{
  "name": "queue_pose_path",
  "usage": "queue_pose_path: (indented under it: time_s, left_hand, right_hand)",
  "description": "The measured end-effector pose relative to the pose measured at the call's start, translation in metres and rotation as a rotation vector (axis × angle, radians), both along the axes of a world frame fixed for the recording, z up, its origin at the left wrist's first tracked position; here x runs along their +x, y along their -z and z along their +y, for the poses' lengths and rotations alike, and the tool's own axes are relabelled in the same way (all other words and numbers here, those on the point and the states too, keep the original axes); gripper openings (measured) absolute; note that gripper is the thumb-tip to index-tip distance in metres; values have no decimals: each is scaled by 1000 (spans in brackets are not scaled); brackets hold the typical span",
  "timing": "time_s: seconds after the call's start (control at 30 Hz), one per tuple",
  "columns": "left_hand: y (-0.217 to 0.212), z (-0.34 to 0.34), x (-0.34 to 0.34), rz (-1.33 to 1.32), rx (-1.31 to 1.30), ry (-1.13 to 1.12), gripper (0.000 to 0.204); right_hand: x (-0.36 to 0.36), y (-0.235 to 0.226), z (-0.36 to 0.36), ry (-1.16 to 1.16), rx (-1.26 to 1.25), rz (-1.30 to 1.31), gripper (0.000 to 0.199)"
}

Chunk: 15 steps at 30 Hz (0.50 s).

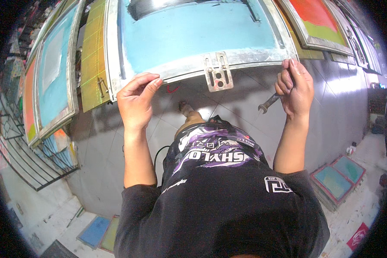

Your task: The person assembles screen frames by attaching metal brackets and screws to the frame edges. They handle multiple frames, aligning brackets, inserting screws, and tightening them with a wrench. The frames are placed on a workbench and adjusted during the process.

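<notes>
We are holding a blue screen (198,43) by its near edge, left hand (136,98) pinching one end, curled right hand (296,89) pinching the other.

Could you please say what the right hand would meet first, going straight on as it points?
The right hand would likely meet the silvery frame around the blue panel first; whether they touch is unclear.

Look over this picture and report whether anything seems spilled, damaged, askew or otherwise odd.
One thing stands out: a ragged dark smear at the far end of the light-blue screen. Its uneven edge breaks the mostly blue surface, though it may just be ink. No breakage is clear.
</notes>
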<state>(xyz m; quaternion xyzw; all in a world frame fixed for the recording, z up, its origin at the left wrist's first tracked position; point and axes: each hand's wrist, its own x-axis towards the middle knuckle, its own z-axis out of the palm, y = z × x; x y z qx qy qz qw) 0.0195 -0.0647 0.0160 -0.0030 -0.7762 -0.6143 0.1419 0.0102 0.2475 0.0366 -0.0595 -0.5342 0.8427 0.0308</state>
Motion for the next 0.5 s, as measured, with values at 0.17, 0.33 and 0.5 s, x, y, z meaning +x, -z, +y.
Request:
queue_pose_path:
  time_s: [0.17,0.33,0.5]
  left_hand:
    - [-3,-40,-3,-90,45,-316,12]
    - [5,-50,2,-112,-258,-306,14]
    - [9,-33,-1,24,-617,-204,13]
  right_hand:
    - [3,2,-13,27,42,-22,20]
    - [-2,6,-12,4,-11,12,22]
    - [-6,-3,-28,-33,4,21,21]
